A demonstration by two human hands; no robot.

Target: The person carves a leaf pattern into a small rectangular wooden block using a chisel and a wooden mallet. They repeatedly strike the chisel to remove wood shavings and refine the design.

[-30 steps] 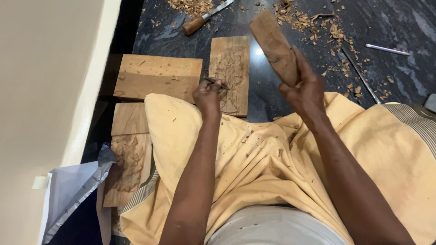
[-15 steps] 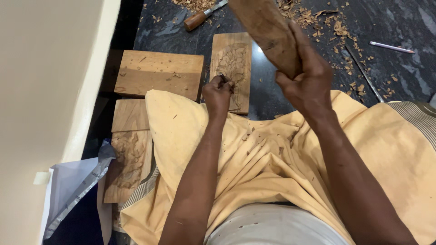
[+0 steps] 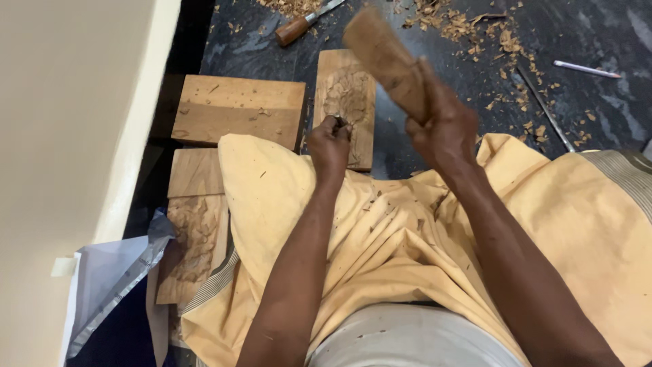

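My left hand (image 3: 331, 144) is closed around a small chisel (image 3: 339, 122), whose tip rests on a carved wooden panel (image 3: 347, 95) lying on the dark floor. My right hand (image 3: 441, 126) grips a wooden mallet block (image 3: 384, 58), raised and tilted above the panel, blurred by motion. Both forearms reach out over my yellow cloth-covered lap (image 3: 380, 231).
A plain wooden plank (image 3: 238, 112) lies left of the panel, with another carved panel (image 3: 193, 245) and a board below it. A wooden-handled chisel (image 3: 302, 24), wood shavings (image 3: 475, 30), a thin metal rod (image 3: 543, 109) and a pen-like tool (image 3: 587, 69) lie on the floor. A cream wall (image 3: 68, 136) stands on the left.
The mallet in my right hand swung up and towards the chisel, and is now lowered slightly and blurred. My left hand stays on the chisel at the panel.
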